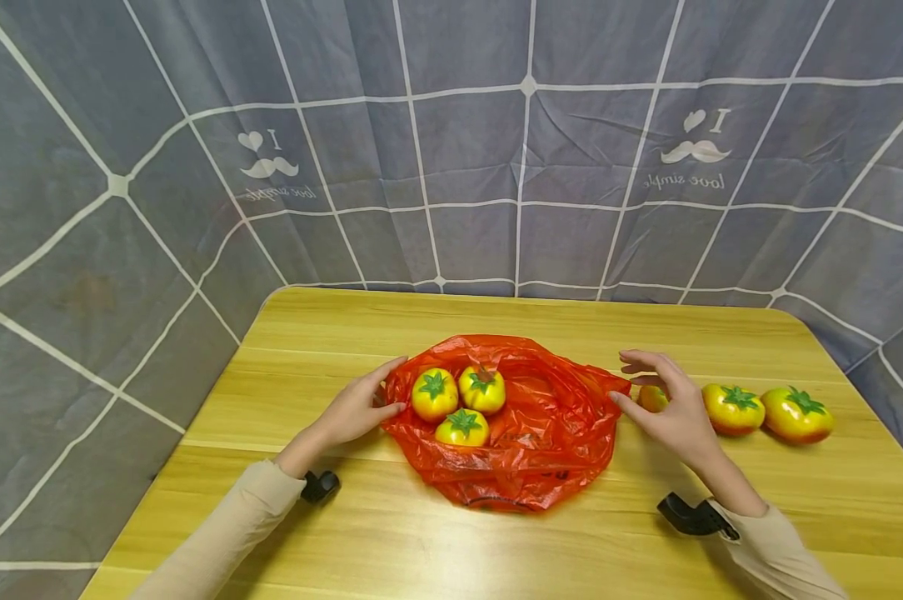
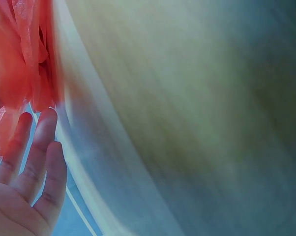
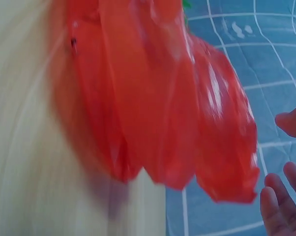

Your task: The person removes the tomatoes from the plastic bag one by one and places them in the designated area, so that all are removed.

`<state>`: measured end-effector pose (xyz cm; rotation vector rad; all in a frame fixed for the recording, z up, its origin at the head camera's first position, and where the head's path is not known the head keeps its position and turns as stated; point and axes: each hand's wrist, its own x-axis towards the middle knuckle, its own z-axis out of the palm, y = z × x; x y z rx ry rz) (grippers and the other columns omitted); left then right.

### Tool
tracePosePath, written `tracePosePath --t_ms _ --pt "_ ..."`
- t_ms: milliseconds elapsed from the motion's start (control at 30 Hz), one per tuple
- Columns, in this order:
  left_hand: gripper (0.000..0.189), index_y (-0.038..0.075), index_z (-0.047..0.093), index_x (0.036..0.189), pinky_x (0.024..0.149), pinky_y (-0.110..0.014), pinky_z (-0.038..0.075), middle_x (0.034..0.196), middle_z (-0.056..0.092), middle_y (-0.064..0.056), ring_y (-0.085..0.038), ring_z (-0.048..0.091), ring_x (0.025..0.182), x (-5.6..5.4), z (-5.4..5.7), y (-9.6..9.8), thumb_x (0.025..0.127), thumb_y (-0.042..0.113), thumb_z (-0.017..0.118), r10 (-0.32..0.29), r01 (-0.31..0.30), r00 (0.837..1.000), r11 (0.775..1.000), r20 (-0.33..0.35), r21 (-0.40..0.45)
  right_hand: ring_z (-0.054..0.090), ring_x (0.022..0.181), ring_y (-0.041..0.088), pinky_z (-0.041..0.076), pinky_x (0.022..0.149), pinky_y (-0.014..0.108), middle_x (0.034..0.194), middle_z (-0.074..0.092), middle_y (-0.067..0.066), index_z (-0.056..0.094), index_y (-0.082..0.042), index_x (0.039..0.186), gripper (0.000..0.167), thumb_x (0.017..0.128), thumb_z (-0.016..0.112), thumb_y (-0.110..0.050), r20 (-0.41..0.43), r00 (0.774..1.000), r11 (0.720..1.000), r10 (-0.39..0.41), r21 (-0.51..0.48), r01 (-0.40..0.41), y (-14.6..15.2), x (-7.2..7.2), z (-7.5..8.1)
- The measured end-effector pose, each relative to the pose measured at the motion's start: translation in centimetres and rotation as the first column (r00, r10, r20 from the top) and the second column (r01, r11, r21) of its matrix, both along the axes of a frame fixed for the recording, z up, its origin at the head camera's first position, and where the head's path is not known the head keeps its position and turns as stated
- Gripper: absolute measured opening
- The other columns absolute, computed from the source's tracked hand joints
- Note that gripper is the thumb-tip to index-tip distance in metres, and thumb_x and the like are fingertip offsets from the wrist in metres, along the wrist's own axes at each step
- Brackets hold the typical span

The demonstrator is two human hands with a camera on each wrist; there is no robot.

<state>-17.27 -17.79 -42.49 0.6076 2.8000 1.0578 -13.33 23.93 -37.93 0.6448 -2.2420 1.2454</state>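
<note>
A red plastic bag (image 1: 526,467) lies spread on the table with its mouth facing up. Inside, toward its left side, sit three yellow-red fruits (image 1: 434,395) with green leafy tops, resembling tomatoes or persimmons. My left hand (image 1: 354,408) is at the bag's left rim, fingers extended; in the left wrist view its fingertips (image 2: 48,118) are close against the red plastic. Beside the right rim is my right hand (image 1: 672,412), thumb and fingers spread apart. The right wrist view shows a gap between those fingers (image 3: 270,201) and the bag (image 3: 148,98).
Right of the bag, three more such fruits stand in a row, including a middle one (image 1: 733,408) and a far one (image 1: 798,415); the nearest is partly behind my right hand. A grey curtain (image 1: 466,150) with white lines hangs behind the wooden table (image 1: 331,533).
</note>
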Motion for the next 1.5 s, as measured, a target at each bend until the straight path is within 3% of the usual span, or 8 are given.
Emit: tracePosePath --t_ms 267,367,467,600,700,833,1067,1500 --pt "0.068 0.012 0.035 0.149 0.077 -0.032 0.052 0.123 0.061 -0.016 -0.012 0.062 0.082 0.1 0.1 0.0 0.089 0.019 0.068 0.001 -0.001 1.0 1.0 -0.001 -0.001 0.058 0.094 -0.004 0.049 0.078 0.008 0.109 0.055 -0.021 0.061 0.011 0.111 0.053 0.062 0.075 0.021 0.01 0.999 0.999 0.042 -0.029 -0.042 -2.2 -0.2 0.1" --pt "0.068 0.011 0.035 0.148 0.077 -0.032 0.052 0.123 0.061 -0.016 -0.012 0.062 0.083 0.1 0.1 0.1 0.089 0.019 0.068 -0.001 0.001 1.0 1.0 -0.002 -0.003 0.056 0.093 -0.007 0.047 0.077 0.006 0.107 0.056 -0.016 0.061 0.01 0.111 0.052 0.062 0.076 0.019 0.039 0.998 0.999 0.049 -0.024 -0.049 -3.0 -0.2 0.3" --pt "0.069 0.01 0.035 0.148 0.077 -0.032 0.052 0.125 0.061 -0.016 -0.012 0.062 0.082 0.1 0.1 0.1 0.089 0.018 0.068 -0.001 0.001 1.0 1.0 -0.002 0.0 0.054 0.092 -0.01 0.046 0.078 0.005 0.104 0.061 -0.002 0.061 0.009 0.112 0.052 0.064 0.078 0.016 0.073 0.996 0.999 0.045 0.006 -0.046 -3.6 -0.1 0.4" --pt "0.069 0.01 0.034 0.148 0.077 -0.032 0.052 0.125 0.06 -0.016 -0.012 0.062 0.082 0.1 0.1 0.0 0.089 0.018 0.068 -0.002 0.002 1.0 1.0 -0.003 0.002 0.056 0.091 -0.005 0.048 0.079 0.008 0.105 0.063 0.014 0.062 0.003 0.116 0.054 0.066 0.081 0.009 0.119 0.992 0.999 0.033 0.039 -0.037 -3.8 -0.8 -0.8" --pt "0.069 0.01 0.035 0.148 0.077 -0.031 0.052 0.124 0.061 -0.016 -0.012 0.061 0.082 0.1 0.1 0.0 0.089 0.017 0.068 0.0 0.0 1.0 1.0 -0.005 0.0 0.06 0.092 0.007 0.051 0.08 0.015 0.108 0.062 0.014 0.061 -0.001 0.12 0.057 0.067 0.083 0.002 0.151 0.988 0.998 0.042 0.047 -0.049 -3.7 -1.6 -2.3" --pt "0.069 0.01 0.035 0.148 0.077 -0.032 0.052 0.124 0.061 -0.015 -0.012 0.061 0.082 0.2 0.0 0.0 0.089 0.017 0.068 0.004 -0.004 1.0 1.0 -0.005 -0.004 0.06 0.097 0.021 0.054 0.081 0.022 0.112 0.062 0.011 0.059 -0.003 0.123 0.059 0.07 0.085 -0.006 0.193 0.979 0.996 0.062 0.052 -0.073 -4.0 -2.0 -3.1" --pt "0.07 0.011 0.034 0.149 0.078 -0.034 0.052 0.125 0.061 -0.015 -0.013 0.061 0.082 0.1 0.1 0.0 0.088 0.017 0.069 0.011 -0.011 1.0 1.0 0.001 -0.001 0.061 0.098 0.026 0.055 0.083 0.036 0.118 0.061 0.013 0.058 -0.006 0.125 0.059 0.073 0.084 -0.015 0.278 0.959 0.994 0.059 0.071 -0.082 -5.6 -2.1 -2.7" --pt "0.069 0.013 0.034 0.149 0.08 -0.034 0.051 0.128 0.059 -0.015 -0.013 0.06 0.081 0.0 -0.1 0.1 0.089 0.019 0.068 0.009 -0.009 1.0 1.0 0.006 0.008 0.06 0.106 0.027 0.051 0.09 0.046 0.123 0.06 0.014 0.053 -0.008 0.13 0.065 0.075 0.083 -0.023 0.383 0.923 0.989 0.043 0.114 -0.093 -8.5 -2.6 -2.6"
